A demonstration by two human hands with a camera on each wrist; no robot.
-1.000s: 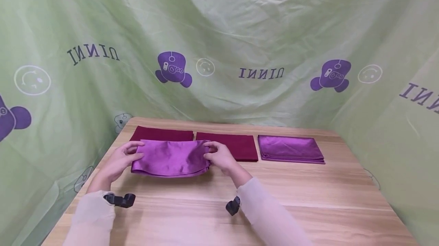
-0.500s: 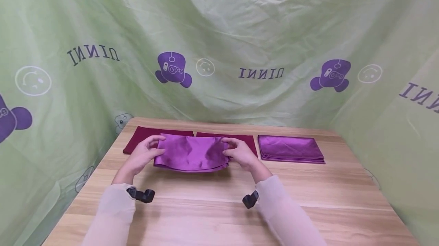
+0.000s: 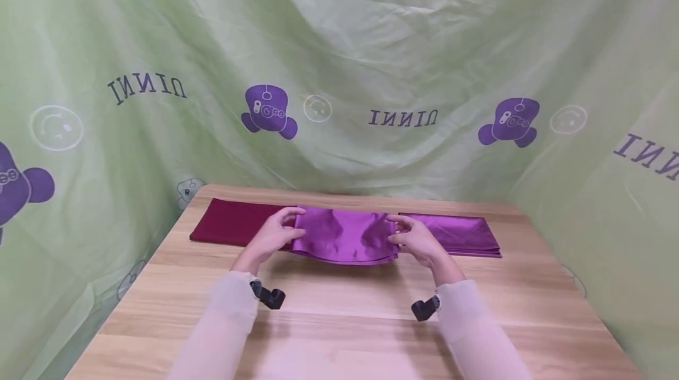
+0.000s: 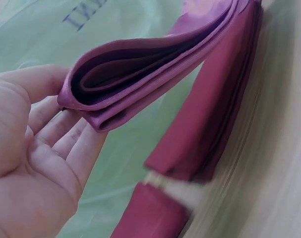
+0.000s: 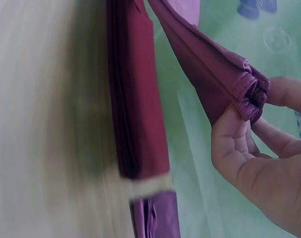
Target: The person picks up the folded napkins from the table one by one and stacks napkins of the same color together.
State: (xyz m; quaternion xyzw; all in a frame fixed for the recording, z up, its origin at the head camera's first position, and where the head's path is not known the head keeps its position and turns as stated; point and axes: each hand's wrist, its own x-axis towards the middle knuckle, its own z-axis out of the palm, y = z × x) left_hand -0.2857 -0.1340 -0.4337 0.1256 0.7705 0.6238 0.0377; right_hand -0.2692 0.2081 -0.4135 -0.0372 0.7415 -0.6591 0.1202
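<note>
A folded, shiny purple satin cloth (image 3: 345, 233) hangs above the table between both hands, its lower edge sagging. My left hand (image 3: 273, 235) pinches its left end between thumb and fingers; folded layers open into a loop there in the left wrist view. The right end is pinched by my right hand (image 3: 419, 241), where hemmed layers bunch together in the right wrist view. Behind and below the held cloth lies a folded maroon cloth (image 5: 140, 99), hidden from the head view. Both wrist views show the held cloth raised apart from it.
Another folded maroon cloth (image 3: 233, 221) lies at the back left of the wooden table (image 3: 339, 333). To the right is a second folded purple cloth (image 3: 458, 233), partly covered by the right hand. A green printed curtain (image 3: 345, 73) surrounds the table.
Both hands have carried the purple cloth rightward, from in front of the left maroon cloth to in front of the middle one. The left maroon cloth shows more now; the middle one is covered.
</note>
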